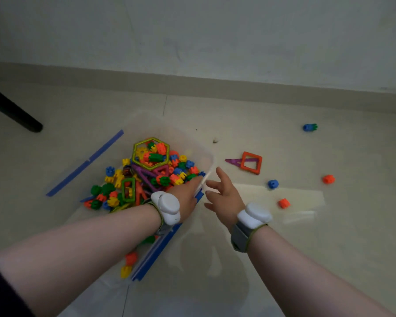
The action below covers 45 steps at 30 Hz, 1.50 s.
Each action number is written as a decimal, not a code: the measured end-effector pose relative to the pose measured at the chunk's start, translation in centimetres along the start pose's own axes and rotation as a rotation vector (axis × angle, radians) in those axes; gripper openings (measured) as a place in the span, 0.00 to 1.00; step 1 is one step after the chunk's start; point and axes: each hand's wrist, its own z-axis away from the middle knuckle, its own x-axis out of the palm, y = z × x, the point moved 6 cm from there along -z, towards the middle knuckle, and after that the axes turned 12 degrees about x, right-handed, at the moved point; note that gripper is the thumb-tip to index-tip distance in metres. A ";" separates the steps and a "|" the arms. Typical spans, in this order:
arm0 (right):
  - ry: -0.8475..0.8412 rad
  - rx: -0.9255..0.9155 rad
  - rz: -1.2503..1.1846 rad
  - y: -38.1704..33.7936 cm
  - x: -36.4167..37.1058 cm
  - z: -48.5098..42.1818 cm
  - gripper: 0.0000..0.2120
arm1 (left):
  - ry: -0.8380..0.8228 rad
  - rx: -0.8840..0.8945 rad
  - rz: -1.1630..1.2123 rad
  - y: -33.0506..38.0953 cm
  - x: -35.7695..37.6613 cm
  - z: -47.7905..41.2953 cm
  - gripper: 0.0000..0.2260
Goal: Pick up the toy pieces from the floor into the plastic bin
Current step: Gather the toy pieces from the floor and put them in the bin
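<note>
Centre-left of frame: clear plastic bin [161, 248], blue-edged, heaped with coloured toy pieces [151, 170]. Left hand [185, 194] at the bin's right rim, fingers toward the heap; grip unclear. Right hand [223, 193] just beside, fingers spread, holding nothing. Right of frame, on floor: orange square frame [253, 155] overlapping purple triangle [232, 160]; blue block [272, 184]; orange block [328, 179]; second orange block [284, 203] lower; blue-green piece [310, 127] upper right.

Readable text: none, nothing legible anywhere in this dim shot.
Plastic bin [157, 253]: clear walls, blue rim, no lettering to make out.
Wrist units [166, 208], 5 o'clock of the bin's middle: white shells, no mark readable.
</note>
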 end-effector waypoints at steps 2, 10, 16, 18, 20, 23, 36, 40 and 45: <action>0.042 -0.066 0.059 -0.1 -0.6 -0.5 0.31 | 0.031 -0.011 -0.013 -0.4 -0.7 -0.4 0.28; 0.178 -0.135 0.205 -0.5 -7.1 -1.4 0.29 | 0.290 0.141 -0.277 4.7 -3.4 -4.1 0.31; 0.483 0.023 0.694 2.6 -17.1 -2.7 0.29 | 0.198 0.249 -0.239 9.7 0.6 -8.4 0.30; 0.519 0.169 0.737 4.5 -19.3 -3.4 0.27 | 0.130 0.210 -0.190 10.1 3.1 -9.7 0.30; 0.512 0.188 0.743 5.7 -20.3 -4.4 0.23 | 0.068 0.133 -0.122 10.1 5.5 -10.9 0.30; 0.402 0.120 0.845 6.7 -20.5 -6.0 0.16 | -0.034 0.059 -0.058 10.6 9.0 -12.5 0.31; 0.593 0.145 0.610 4.8 -34.0 -9.2 0.30 | -0.110 -0.099 -0.148 13.6 13.4 -20.6 0.15; 0.470 0.144 0.697 4.9 -34.1 -10.8 0.20 | -0.013 -0.084 -0.142 15.0 12.8 -20.8 0.11; 0.350 -0.023 0.647 4.6 -30.7 -12.0 0.13 | 0.361 -0.320 -0.105 12.0 8.6 -20.0 0.12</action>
